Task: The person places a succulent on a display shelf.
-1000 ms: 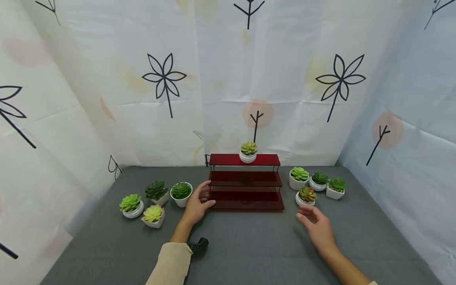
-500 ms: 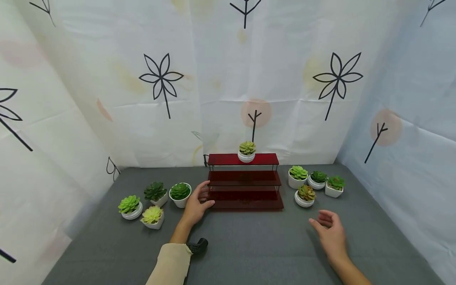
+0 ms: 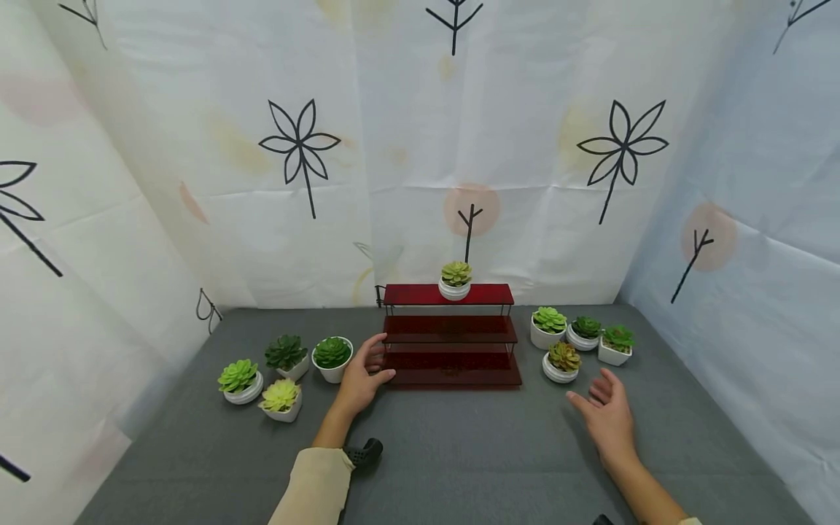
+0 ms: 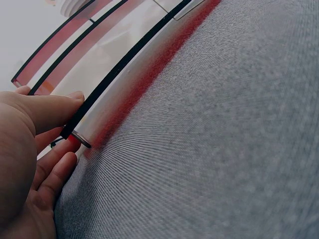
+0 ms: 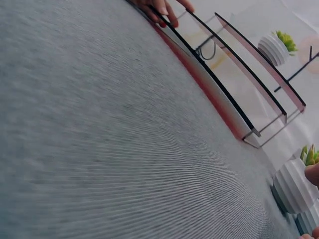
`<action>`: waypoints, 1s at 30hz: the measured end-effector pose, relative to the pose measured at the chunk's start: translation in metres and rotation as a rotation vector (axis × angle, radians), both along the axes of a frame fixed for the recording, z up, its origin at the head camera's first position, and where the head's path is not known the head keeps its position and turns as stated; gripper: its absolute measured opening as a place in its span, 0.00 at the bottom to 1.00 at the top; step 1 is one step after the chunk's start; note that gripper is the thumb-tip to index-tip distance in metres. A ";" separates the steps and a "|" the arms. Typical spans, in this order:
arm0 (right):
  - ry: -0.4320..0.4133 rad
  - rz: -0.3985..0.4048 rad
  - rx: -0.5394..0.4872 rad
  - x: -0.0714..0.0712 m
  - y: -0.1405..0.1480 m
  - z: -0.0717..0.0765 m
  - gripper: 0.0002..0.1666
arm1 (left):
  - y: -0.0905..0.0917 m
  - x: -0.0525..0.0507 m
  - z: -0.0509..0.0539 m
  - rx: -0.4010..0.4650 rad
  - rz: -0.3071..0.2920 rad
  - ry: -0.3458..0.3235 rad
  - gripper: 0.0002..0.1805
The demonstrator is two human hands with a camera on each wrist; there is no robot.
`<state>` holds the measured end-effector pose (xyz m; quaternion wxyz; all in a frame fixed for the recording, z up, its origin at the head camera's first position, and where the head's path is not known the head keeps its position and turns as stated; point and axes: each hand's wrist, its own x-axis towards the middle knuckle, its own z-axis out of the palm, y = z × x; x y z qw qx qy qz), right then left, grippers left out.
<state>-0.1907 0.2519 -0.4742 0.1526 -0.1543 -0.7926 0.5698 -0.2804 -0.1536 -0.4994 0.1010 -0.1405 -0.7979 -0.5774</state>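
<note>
Left hand (image 3: pixel 360 378): grip holding glossy tiered rack (image 3: pixel 453 370); right hand (image 3: pixel 607 417): grip wide, near ribbed pot (image 5: pixel 293 186).

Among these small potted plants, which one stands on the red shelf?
The yellow-green plant in the ribbed white pot, on the top tier; the other eight stand on the grey cloth.

The shelf (image 3: pixel 453 378) is dark red, edged in black. The bench (image 3: pixel 459 452) is plain grey. The pots (image 3: pixel 332 375) are white; their succulents (image 3: pixel 332 351) range from yellow-green to dark green, one mottled with orange-brown. The backdrop (image 3: pixel 407 131) is white, patterned with black line flowers (image 3: pixel 300 143) and pink discs (image 3: pixel 488 208).
</note>
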 end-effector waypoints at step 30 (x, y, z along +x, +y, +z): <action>-0.006 -0.014 0.239 -0.042 -0.005 -0.008 0.39 | 0.000 0.001 0.000 -0.002 -0.009 0.010 0.39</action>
